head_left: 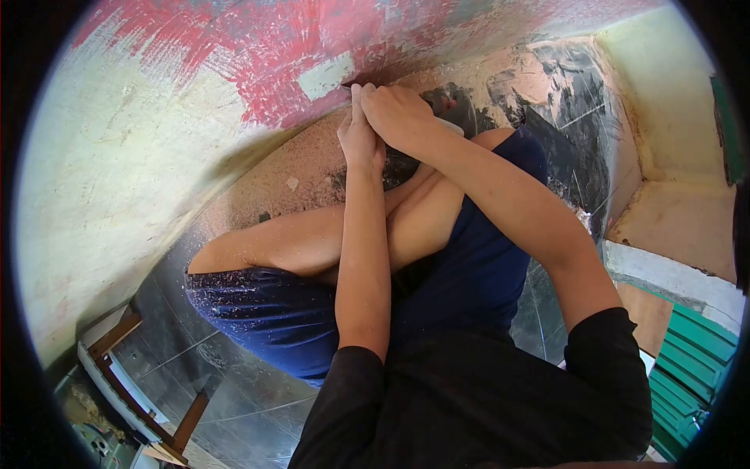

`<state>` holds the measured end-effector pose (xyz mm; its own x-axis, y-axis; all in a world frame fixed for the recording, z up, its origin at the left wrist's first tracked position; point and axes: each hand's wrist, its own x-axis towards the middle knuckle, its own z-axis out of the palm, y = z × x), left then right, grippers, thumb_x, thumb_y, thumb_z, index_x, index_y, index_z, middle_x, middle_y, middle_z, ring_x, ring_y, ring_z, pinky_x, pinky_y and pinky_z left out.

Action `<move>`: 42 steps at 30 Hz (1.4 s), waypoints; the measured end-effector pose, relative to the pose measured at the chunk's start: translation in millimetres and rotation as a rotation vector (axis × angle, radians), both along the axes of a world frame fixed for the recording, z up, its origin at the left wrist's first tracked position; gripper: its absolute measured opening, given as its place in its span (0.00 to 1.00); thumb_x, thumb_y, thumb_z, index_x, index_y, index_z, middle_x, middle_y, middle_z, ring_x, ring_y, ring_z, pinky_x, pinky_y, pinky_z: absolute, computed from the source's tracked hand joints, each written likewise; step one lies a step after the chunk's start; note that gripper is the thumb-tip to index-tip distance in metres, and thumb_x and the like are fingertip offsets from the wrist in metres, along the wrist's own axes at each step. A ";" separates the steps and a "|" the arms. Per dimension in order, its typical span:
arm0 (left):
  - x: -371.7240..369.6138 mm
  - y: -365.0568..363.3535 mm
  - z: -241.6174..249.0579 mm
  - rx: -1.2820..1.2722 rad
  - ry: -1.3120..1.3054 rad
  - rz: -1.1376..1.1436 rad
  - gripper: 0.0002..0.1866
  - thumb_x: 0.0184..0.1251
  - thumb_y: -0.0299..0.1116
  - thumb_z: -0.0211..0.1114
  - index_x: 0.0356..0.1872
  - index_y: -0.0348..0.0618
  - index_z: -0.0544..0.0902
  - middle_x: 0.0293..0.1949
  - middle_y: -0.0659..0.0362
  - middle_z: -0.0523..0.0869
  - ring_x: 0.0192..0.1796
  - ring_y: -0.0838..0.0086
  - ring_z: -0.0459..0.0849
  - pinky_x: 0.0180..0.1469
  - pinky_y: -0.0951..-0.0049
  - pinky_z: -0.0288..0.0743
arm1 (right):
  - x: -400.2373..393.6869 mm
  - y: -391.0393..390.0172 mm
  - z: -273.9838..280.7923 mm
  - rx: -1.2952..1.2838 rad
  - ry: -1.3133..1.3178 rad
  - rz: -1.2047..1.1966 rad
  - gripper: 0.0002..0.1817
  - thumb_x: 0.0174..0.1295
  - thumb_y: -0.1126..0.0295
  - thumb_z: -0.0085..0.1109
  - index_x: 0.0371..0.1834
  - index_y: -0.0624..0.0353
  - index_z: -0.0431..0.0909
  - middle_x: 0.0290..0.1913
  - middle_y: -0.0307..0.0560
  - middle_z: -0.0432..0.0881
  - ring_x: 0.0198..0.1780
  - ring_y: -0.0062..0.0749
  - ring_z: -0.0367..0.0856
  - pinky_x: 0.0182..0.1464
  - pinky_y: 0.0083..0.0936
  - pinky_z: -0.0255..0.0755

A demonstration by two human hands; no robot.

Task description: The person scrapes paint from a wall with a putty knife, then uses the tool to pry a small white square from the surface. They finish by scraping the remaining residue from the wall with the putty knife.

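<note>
My left hand (361, 134) and my right hand (398, 116) are close together at the foot of the painted wall (289, 59). Both are closed on a scraper (347, 84), of which only a thin dark edge shows at the wall; the rest is hidden by my fingers. My right hand is bent over the tool, and my left hand's fingers press up alongside it. Red paint covers this part of the wall, with a bare pale patch (325, 76) just beside the scraper's edge. Pale green-white wall shows farther left.
My crossed legs (273, 238), in dark blue shorts, are on the dark tiled floor (242, 391). Pinkish paint dust (269, 176) and flakes lie along the wall's base. A wooden frame (117, 383) stands at lower left, green slatted panels (691, 367) at lower right.
</note>
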<state>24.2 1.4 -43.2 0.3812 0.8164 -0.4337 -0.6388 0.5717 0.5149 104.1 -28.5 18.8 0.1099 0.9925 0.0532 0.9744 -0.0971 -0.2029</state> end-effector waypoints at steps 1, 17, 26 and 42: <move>-0.5 0.0 0.3 -0.007 0.011 0.003 0.24 0.77 0.48 0.71 0.49 0.30 0.86 0.43 0.58 0.89 0.43 0.75 0.87 0.49 0.71 0.84 | -0.8 1.0 0.9 -0.037 0.030 -0.008 0.13 0.73 0.68 0.51 0.39 0.68 0.80 0.34 0.64 0.88 0.40 0.58 0.91 0.40 0.48 0.86; 2.3 -0.9 -9.6 0.050 0.010 -0.040 0.26 0.80 0.51 0.66 0.53 0.31 0.84 0.47 0.57 0.88 0.48 0.71 0.87 0.52 0.65 0.85 | -10.4 -0.7 2.9 -0.021 0.049 -0.090 0.13 0.72 0.68 0.50 0.38 0.66 0.81 0.38 0.65 0.88 0.42 0.59 0.90 0.43 0.50 0.84; -11.1 -0.3 -0.7 -0.080 -0.023 0.027 0.25 0.79 0.53 0.67 0.48 0.33 0.85 0.41 0.58 0.88 0.44 0.72 0.87 0.47 0.66 0.85 | -24.9 9.4 -1.1 0.023 0.034 -0.023 0.18 0.76 0.64 0.51 0.37 0.65 0.86 0.37 0.60 0.90 0.38 0.55 0.92 0.40 0.47 0.86; -7.5 -0.1 -2.4 -0.168 -0.101 -0.038 0.25 0.78 0.53 0.68 0.50 0.35 0.85 0.44 0.58 0.88 0.46 0.72 0.87 0.49 0.66 0.85 | -25.2 10.6 -9.3 0.020 0.012 -0.132 0.19 0.78 0.64 0.49 0.38 0.65 0.87 0.37 0.60 0.91 0.43 0.56 0.92 0.45 0.47 0.86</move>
<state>16.8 1.2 -45.5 0.4590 0.7202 -0.5202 -0.6590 0.6687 0.3444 78.9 -17.9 9.5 0.2405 0.9681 0.0705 0.9509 -0.2204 -0.2174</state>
